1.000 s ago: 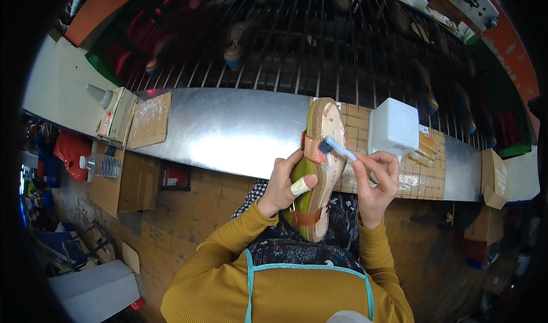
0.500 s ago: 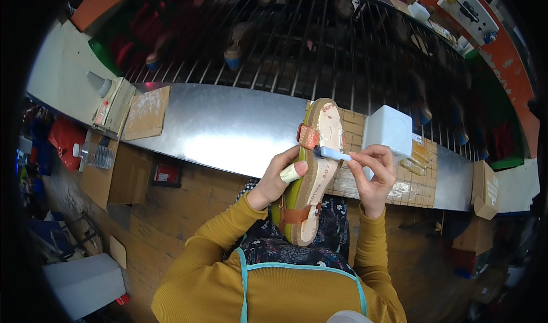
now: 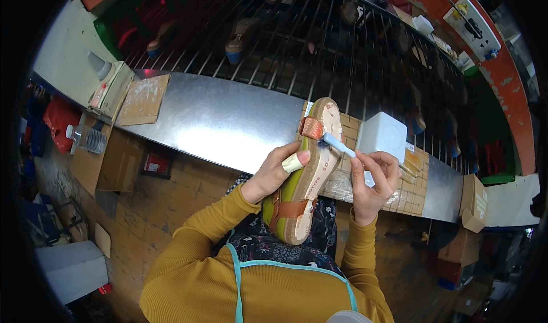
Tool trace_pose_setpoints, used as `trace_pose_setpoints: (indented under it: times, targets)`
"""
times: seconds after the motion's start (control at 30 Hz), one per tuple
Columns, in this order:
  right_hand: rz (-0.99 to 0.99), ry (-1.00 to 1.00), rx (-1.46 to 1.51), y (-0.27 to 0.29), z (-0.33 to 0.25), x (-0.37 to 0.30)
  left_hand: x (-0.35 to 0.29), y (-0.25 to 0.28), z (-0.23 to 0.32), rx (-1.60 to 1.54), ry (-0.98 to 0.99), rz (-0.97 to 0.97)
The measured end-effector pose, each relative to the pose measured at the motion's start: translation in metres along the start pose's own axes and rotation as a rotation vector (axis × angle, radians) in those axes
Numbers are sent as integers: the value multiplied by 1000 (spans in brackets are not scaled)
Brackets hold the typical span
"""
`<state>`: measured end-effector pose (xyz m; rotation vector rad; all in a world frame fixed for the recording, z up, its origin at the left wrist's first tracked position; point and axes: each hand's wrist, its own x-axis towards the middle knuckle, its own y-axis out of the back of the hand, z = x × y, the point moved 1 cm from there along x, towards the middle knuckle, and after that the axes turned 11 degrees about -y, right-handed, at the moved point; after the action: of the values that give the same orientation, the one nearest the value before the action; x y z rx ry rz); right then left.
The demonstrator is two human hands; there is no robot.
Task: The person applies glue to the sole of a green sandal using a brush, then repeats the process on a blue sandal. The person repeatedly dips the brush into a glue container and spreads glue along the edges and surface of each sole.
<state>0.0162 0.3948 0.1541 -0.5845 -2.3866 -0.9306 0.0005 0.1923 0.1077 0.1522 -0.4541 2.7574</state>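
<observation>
1. Head view: gripped shoe (image 3: 313,177) by its side in left hand (image 3: 274,172), above lap (image 3: 328,223) and bench (image 3: 228,117) edge.
2. Pinched brush (image 3: 341,146) in right hand (image 3: 374,180), with bristles just beside orange strap (image 3: 311,128).
3. Looked light, stiff-soled, softer at straps; seemed best held by sole edges, away from bristles.

The metal benchtop (image 3: 228,114) offers room left of the shoe (image 3: 314,180); a white container (image 3: 383,133) obstructs its right.

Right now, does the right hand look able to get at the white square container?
Likely yes: the right hand is close to the white square container, with nothing visible blocking the way, though it is holding a brush.
</observation>
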Motion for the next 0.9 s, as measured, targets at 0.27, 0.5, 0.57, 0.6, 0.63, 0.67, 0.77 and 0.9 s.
trace_pose_setpoints:
  times: [0.27, 0.5, 0.57, 0.6, 0.63, 0.67, 0.77, 0.9]
  targets:
    - [3, -64, 158, -8, 7, 1, 3, 4, 2, 33, -24, -30]
    - [-162, -89, 273, -11, 20, 7, 7, 4, 13, -98, 65, -60]
    - [-160, -76, 285, -12, 22, 6, 8, 5, 12, -105, 79, -66]
    - [-155, -52, 274, -12, 22, 6, 9, 4, 12, -120, 78, -54]
    - [-149, -28, 262, -12, 23, 7, 10, 3, 11, -134, 78, -43]
    - [-143, -5, 249, -11, 23, 7, 11, 2, 10, -149, 77, -32]
    - [-120, 2, 260, -11, 22, 9, 11, 0, 13, -168, 100, -23]
    - [-1, -61, 252, -14, 16, 10, 10, -1, 18, -95, 68, -65]
